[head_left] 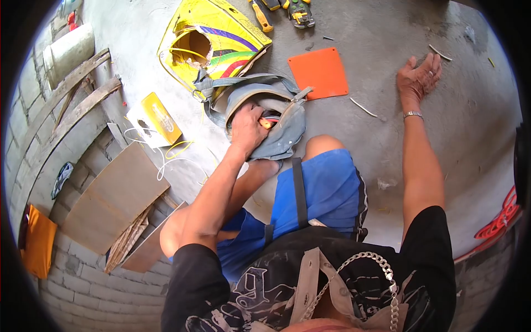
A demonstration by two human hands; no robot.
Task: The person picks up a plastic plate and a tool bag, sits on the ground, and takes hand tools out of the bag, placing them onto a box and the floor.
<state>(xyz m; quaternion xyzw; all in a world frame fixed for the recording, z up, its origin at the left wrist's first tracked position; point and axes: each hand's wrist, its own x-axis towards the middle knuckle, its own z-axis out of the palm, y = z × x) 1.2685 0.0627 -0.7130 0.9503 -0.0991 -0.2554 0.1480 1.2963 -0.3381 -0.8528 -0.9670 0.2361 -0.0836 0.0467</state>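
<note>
My left hand [248,126] reaches into the mouth of a worn blue-grey cloth bag [287,134]. Its fingers close around a tool with an orange and red handle [267,123]; the rest of that tool is hidden by the hand and the bag. My right hand [421,77] rests on the concrete floor, far to the right, with its fingers stretched out and nothing visible in them. Just beyond its fingertips lies a short piece of white cable [440,53]. An orange square plate [319,73] lies between the bag and the right hand.
Behind the bag sits a torn yellow box [232,39] with yellow wire inside. Yellow-and-black tools [300,14] lie at the top. On the left are a small yellow-white box [160,119], loose wires, boards [113,199] and a white bucket [69,53]. A red hose [498,217] coils at right.
</note>
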